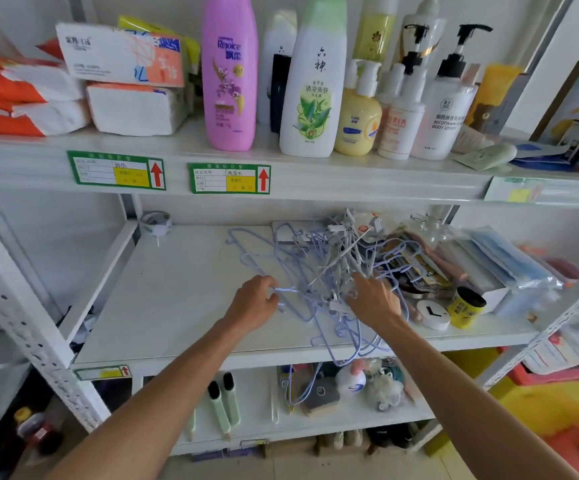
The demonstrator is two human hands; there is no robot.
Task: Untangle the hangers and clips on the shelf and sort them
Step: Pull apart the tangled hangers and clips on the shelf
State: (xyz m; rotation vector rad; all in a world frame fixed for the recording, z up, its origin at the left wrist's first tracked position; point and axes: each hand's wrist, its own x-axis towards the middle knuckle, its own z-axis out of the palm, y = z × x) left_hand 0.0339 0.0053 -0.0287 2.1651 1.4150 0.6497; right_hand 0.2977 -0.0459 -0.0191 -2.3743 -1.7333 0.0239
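A tangled heap of pale lilac wire hangers (319, 271) lies on the middle white shelf (177, 292), mixed with white clips (338, 229) near its back. Some hanger loops droop over the shelf's front edge. My left hand (255, 301) is curled around a hanger wire at the heap's left side. My right hand (374, 299) rests on the heap's right side, fingers closed into the wires and clips.
A yellow jar (464, 308), a round white lid (432, 313), packets and blue plastic bags (509, 261) crowd the shelf's right end. A tape roll (155, 221) sits at the back left. Bottles and tissue packs fill the upper shelf; brushes and sponges lie below.
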